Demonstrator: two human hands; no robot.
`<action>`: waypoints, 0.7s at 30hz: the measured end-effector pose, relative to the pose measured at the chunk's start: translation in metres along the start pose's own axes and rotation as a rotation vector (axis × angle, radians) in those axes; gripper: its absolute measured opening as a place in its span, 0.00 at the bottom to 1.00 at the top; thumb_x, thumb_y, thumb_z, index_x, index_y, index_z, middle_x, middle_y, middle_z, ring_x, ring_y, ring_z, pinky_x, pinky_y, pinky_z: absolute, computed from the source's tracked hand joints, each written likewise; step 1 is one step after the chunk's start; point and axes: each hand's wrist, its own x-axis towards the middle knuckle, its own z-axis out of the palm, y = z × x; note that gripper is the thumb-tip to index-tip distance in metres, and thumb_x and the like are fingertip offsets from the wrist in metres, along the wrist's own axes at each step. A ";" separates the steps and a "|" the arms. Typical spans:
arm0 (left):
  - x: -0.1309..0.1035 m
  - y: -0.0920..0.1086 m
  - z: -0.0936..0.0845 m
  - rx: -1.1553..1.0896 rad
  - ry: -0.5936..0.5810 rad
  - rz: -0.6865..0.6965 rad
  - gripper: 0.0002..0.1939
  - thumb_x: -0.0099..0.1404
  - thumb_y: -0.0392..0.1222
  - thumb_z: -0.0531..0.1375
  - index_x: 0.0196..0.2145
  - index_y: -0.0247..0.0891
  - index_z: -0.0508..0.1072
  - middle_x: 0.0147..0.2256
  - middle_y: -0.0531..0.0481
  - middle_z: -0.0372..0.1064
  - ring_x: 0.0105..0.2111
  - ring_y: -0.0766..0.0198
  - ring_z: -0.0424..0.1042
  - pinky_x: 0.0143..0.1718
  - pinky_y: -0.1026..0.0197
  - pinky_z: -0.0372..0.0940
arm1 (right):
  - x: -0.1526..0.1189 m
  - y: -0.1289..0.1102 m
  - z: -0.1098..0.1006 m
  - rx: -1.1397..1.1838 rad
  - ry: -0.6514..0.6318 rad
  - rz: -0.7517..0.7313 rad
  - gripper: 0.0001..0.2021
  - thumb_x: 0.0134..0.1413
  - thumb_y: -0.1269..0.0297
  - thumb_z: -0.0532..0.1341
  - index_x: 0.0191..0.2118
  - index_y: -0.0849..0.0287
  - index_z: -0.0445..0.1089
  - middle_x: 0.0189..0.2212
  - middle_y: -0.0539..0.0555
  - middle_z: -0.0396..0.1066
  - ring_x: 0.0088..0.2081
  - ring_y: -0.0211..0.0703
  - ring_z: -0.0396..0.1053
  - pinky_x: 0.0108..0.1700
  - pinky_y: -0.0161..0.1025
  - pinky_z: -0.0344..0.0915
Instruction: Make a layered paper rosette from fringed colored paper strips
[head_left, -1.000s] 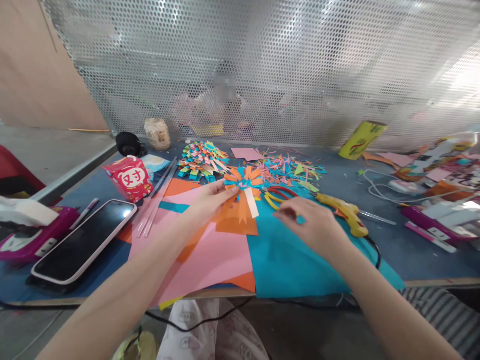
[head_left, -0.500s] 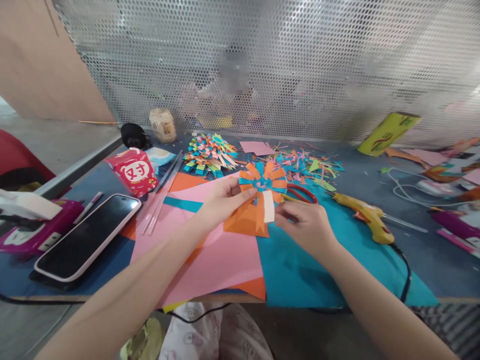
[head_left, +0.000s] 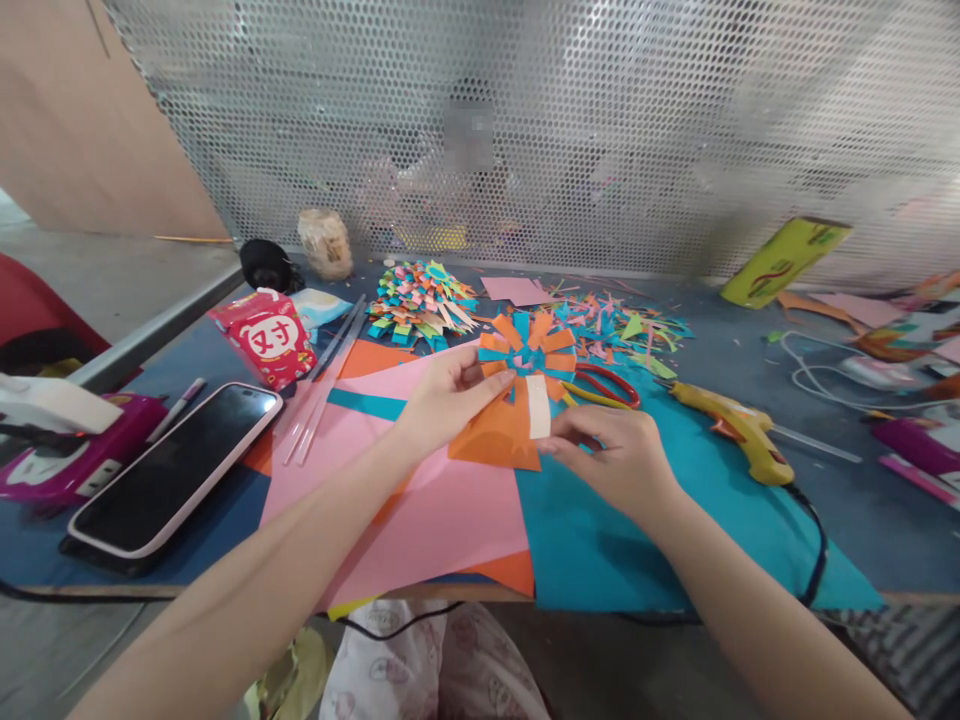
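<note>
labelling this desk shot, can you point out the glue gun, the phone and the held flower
Glue gun (head_left: pixel 748 427): head view, on its yellow body.
Phone (head_left: pixel 176 470): head view, on its dark screen.
Held flower (head_left: pixel 526 359): head view, on its blue inner strips.

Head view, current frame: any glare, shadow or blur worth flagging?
Head view: glare at the far end of the phone; a soft shadow on the teal sheet below the right hand; same head view, washed-out brightness on the right of the perforated panel, a pixelated block near its middle.
</note>
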 end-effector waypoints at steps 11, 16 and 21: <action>-0.004 0.000 0.002 0.136 -0.036 0.048 0.07 0.52 0.38 0.66 0.30 0.35 0.73 0.27 0.52 0.72 0.27 0.68 0.70 0.31 0.66 0.65 | 0.000 0.004 0.001 0.057 -0.008 0.230 0.27 0.56 0.45 0.55 0.15 0.59 0.67 0.11 0.50 0.66 0.14 0.33 0.62 0.19 0.32 0.57; -0.004 0.001 0.001 0.213 -0.031 0.094 0.02 0.56 0.35 0.63 0.29 0.35 0.72 0.25 0.53 0.71 0.26 0.68 0.70 0.29 0.67 0.63 | 0.000 -0.001 0.003 0.281 -0.038 0.377 0.26 0.52 0.42 0.57 0.16 0.59 0.65 0.11 0.49 0.64 0.11 0.32 0.60 0.15 0.31 0.56; -0.003 0.002 0.000 0.270 0.050 0.096 0.03 0.56 0.35 0.62 0.27 0.36 0.71 0.24 0.54 0.69 0.25 0.69 0.68 0.26 0.67 0.61 | 0.002 -0.004 0.004 0.500 -0.068 0.445 0.23 0.47 0.44 0.61 0.18 0.59 0.64 0.12 0.47 0.62 0.11 0.32 0.60 0.15 0.32 0.57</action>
